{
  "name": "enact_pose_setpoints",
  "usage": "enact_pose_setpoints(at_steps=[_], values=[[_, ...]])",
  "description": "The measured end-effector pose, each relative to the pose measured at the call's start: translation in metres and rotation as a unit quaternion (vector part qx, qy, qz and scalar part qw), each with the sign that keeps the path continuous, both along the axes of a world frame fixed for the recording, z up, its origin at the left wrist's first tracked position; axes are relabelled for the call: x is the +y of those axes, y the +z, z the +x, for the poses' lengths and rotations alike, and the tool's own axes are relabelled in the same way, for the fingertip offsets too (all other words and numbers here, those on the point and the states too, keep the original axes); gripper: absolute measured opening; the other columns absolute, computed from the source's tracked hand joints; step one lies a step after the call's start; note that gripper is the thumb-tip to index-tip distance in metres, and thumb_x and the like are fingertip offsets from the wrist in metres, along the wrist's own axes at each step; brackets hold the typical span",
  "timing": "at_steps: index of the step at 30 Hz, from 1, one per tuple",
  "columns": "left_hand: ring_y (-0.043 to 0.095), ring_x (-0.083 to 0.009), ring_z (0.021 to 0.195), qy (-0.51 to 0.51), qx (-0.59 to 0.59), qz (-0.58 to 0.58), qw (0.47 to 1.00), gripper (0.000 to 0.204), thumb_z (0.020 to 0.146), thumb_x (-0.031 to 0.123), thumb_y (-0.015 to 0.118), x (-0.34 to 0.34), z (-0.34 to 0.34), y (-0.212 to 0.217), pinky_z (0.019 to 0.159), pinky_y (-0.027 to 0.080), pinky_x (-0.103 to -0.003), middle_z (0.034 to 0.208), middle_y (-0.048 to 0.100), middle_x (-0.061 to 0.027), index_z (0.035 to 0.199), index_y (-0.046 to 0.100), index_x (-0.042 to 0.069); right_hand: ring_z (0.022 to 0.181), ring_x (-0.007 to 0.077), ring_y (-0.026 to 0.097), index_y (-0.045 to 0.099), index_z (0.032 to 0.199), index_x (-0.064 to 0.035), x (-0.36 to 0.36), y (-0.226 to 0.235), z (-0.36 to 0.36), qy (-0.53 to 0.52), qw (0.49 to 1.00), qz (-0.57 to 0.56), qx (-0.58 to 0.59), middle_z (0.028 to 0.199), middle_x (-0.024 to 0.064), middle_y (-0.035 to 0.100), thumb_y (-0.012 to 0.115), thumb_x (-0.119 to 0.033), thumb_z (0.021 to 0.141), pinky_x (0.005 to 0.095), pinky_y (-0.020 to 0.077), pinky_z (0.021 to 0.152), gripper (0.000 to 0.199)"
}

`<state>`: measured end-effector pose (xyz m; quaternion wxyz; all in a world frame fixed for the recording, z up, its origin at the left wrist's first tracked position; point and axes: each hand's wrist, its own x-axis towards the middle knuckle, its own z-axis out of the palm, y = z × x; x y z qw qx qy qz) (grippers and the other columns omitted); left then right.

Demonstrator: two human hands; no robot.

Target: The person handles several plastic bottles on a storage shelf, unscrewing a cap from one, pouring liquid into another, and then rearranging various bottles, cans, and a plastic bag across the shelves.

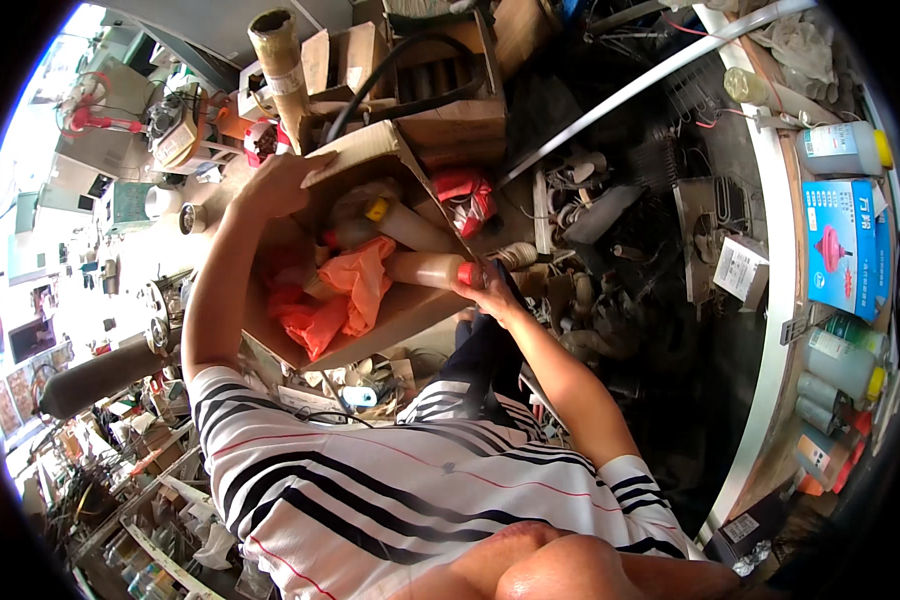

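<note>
An open cardboard box (370, 345) is tilted in front of me. My left hand (282, 185) grips its far left edge beside a raised flap. At the box's right side, my right hand (490, 298) is closed around the red-capped end of a pale cylindrical bottle (425, 270). That bottle's other end lies inside the box, against a crumpled orange plastic bag (360, 285). Farther back in the box rests another pale bottle with a yellow cap (377, 209). Clear plastic wrapping partly covers what is behind it.
Behind stand another cardboard box (450, 130) and an upright brown tube (278, 70). A red plastic package (464, 198) lies just right of my box. Along the right, a white-edged shelf (770, 200) holds jugs and a blue carton (842, 245). A long white pole (630, 90) slants across dark clutter.
</note>
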<state>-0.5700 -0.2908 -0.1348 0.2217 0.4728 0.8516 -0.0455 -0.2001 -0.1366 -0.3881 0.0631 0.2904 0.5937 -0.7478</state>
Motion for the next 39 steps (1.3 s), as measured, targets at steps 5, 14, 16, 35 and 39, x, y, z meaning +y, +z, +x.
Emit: enact_pose_setpoints(at_steps=[5, 14, 16, 35, 39], values=[[0.069, -0.0378, 0.091, -0.022, 0.038, 0.032, 0.998, 0.079, 0.070, -0.003, 0.056, 0.038, -0.014, 0.075, 0.085, 0.052, -0.047, 0.100, 0.070, -0.0237, 0.144, 0.057, 0.025, 0.130, 0.0243, 0.049, 0.035, 0.152, -0.0046, 0.009, 0.050, -0.035, -0.095, 0.982, 0.066, 0.152, 0.144, 0.0138, 0.048, 0.092, -0.022, 0.072, 0.0372, 0.0433, 0.108, 0.100], [0.067, -0.0402, 0.099, -0.182, 0.051, 0.143, 0.971, 0.083, 0.069, -0.003, 0.055, 0.173, -0.052, 0.105, 0.091, 0.052, -0.046, 0.109, 0.069, -0.0231, 0.146, 0.055, 0.029, 0.132, 0.0259, 0.052, 0.033, 0.154, -0.0047, 0.097, 0.093, -0.032, -0.120, 0.951, 0.250, 0.134, 0.144, 0.0164, 0.051, 0.082, -0.021, 0.087, 0.0379, 0.0467, 0.108, 0.084], [0.067, -0.0401, 0.102, -0.184, 0.037, 0.127, 0.974, 0.083, 0.070, -0.003, 0.055, 0.214, -0.061, 0.105, 0.092, 0.052, -0.047, 0.112, 0.069, -0.0221, 0.146, 0.054, 0.030, 0.134, 0.0275, 0.051, 0.033, 0.154, -0.0020, 0.124, 0.102, -0.023, -0.144, 0.940, 0.287, 0.116, 0.146, 0.0190, 0.051, 0.078, -0.032, 0.091, 0.0379, 0.0419, 0.111, 0.083], [0.045, -0.0315, 0.134, -0.120, 0.054, 0.219, 0.967, 0.098, 0.059, 0.052, 0.089, 0.288, 0.009, -0.049, 0.116, 0.023, -0.066, 0.131, 0.056, -0.0111, 0.141, 0.052, 0.012, 0.104, 0.0301, 0.068, 0.032, 0.153, 0.0022, 0.300, 0.095, -0.155, -0.189, 0.915, 0.356, 0.031, 0.132, 0.0252, 0.059, 0.079, -0.026, 0.081, 0.0383, 0.0522, 0.096, 0.091], [0.040, -0.0288, 0.138, 0.008, 0.127, 0.227, 0.965, 0.113, 0.059, 0.046, 0.092, 0.237, 0.064, -0.088, 0.119, 0.016, -0.067, 0.141, 0.050, -0.0054, 0.153, 0.037, 0.016, 0.105, 0.0228, 0.067, 0.030, 0.155, -0.0001, 0.304, 0.103, -0.158, -0.220, 0.933, 0.283, 0.035, 0.143, 0.0206, 0.054, 0.078, -0.023, 0.083, 0.0358, 0.0525, 0.096, 0.089]])
